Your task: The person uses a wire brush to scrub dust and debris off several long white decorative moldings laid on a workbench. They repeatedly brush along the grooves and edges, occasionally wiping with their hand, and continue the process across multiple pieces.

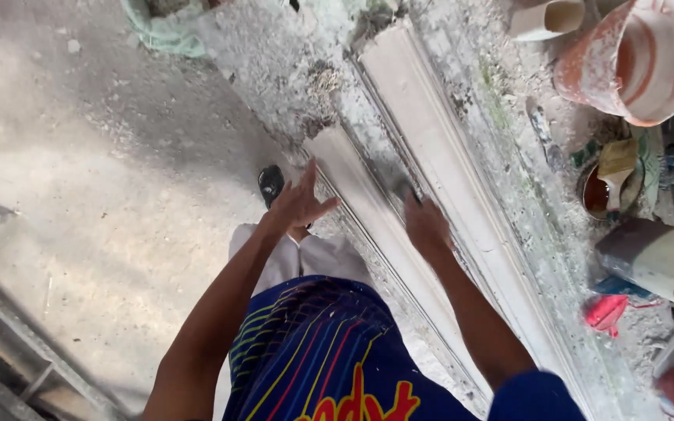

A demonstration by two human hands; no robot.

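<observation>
Left hand (299,201) hung spread and empty, fingers apart, just above the near edge of the long white plaster moulding (368,204) lying along the dusty bench (274,62); a black shoe (271,184) showed on the concrete floor (103,171) beside it. Right hand (426,224) rested curled on the moulding's groove, fingers together around something small and dark, too hidden to identify. A second moulding strip (438,148) lay alongside, with a plaster-smeared orange bucket (641,62) and a small tin (604,191) well off right.

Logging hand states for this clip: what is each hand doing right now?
Left hand: open, fingers spread, holding nothing.
Right hand: on the white moulding; grip cannot be told.
</observation>
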